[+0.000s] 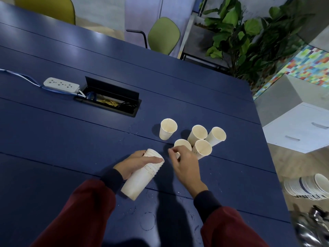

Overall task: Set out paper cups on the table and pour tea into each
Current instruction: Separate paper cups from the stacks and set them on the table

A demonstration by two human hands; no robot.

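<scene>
Sleeves [80, 211] flank the stack [142, 177], tilted on the worktop [71, 139], gripped by left hand [137, 163]. Right hand [185, 166] pinches 1 cup [183, 144] right of stack; 4 cups [197, 134] beyond. All look empty; pouring not started.

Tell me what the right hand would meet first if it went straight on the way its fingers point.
The paper cup nearest it: the right hand points away from the person, and its fingers seem to pinch that cup's rim. Beyond it stands the lone cup, though depth is unclear.
</scene>
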